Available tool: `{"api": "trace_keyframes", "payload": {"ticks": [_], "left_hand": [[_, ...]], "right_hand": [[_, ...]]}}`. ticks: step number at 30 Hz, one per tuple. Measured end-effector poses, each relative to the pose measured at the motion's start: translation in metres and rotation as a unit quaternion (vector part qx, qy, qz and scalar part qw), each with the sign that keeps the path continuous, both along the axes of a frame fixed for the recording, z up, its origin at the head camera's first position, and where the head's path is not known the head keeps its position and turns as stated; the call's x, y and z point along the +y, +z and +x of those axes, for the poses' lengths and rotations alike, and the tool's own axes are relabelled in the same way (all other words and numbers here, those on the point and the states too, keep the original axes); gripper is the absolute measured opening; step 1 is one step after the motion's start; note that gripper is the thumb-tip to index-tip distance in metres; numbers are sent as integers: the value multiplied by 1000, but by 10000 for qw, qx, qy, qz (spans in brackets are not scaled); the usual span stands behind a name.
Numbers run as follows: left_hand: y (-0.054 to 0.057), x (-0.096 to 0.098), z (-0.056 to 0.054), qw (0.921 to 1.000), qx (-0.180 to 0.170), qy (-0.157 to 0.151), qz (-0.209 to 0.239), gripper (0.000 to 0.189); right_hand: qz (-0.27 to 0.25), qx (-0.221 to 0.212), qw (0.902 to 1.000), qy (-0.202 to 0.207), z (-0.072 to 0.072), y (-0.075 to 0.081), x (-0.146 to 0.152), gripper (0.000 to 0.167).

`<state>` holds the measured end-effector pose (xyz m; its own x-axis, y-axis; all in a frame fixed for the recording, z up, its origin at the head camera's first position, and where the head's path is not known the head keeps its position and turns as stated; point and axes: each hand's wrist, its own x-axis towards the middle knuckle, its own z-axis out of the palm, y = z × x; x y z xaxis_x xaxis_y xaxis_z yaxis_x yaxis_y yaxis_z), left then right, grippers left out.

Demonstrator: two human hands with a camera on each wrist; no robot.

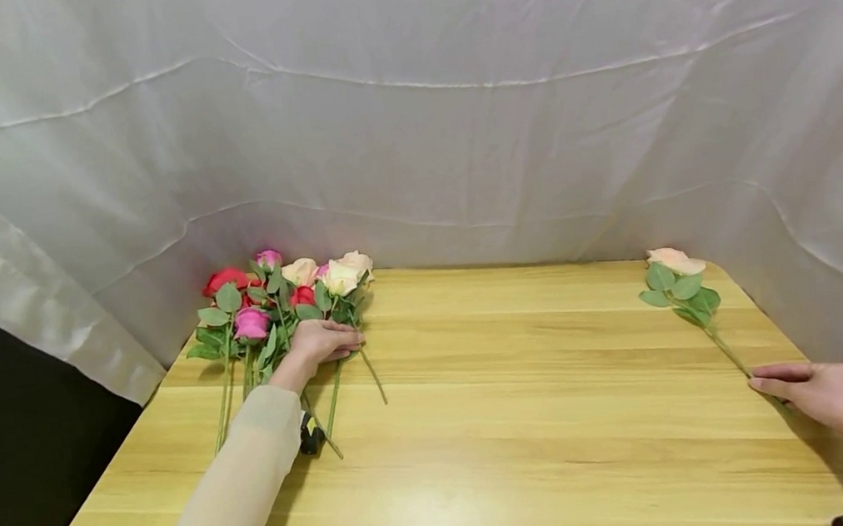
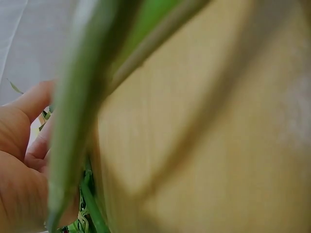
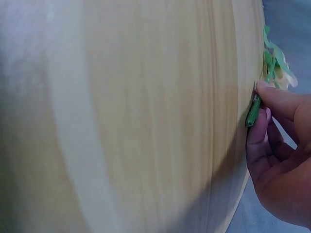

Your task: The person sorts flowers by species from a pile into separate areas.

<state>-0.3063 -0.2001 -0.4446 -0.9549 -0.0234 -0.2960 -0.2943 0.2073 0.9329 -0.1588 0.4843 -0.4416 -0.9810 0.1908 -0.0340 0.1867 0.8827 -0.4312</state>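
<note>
On the table's right side, my right hand (image 1: pixel 824 391) pinches the lower stem of a peach rose (image 1: pixel 675 261) between thumb and fingers. Its bloom and leaves point toward the back edge. The right wrist view shows the green stem end (image 3: pixel 252 112) at the fingertips. At the left, my left hand (image 1: pixel 319 341) reaches over a heap of roses, its fingertips closed about the stem of a rose (image 1: pixel 374 376) at the heap's right side. Which bloom tops that stem is hidden among the leaves. Blurred stems (image 2: pixel 80 111) cover part of this hand in the left wrist view.
The heap has red roses (image 1: pixel 226 281), pink roses (image 1: pixel 251 323) and cream roses (image 1: pixel 341 278), with several stems running toward the front. All lie on a wooden table (image 1: pixel 523 388). A pale curtain (image 1: pixel 472 150) stands along the back and sides.
</note>
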Motion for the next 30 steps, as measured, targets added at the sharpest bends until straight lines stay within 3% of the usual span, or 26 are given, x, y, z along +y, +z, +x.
{"api": "trace_keyframes", "payload": {"ticks": [11,15,21,24,30], "left_hand": [[-1,2,5,9997,231,61,-39,30],[-1,0,9,9995,283,132,42,30],[-1,-2,14,9996,184,156,170,34],[2,-2,17,9993,181,137,307,35],[9,-3,23,9980,184,90,597,38]], "right_hand": [[-52,-7,10000,-34,0,-3,0,49],[-266,-215,9993,156,-3,-3,4,54],[-725,-492,9961,114,-3,-1,3,63],[-944,-406,9947,-7,-5,6,-3,65],[-1384,199,9895,-360,-8,20,-30,72]]}}
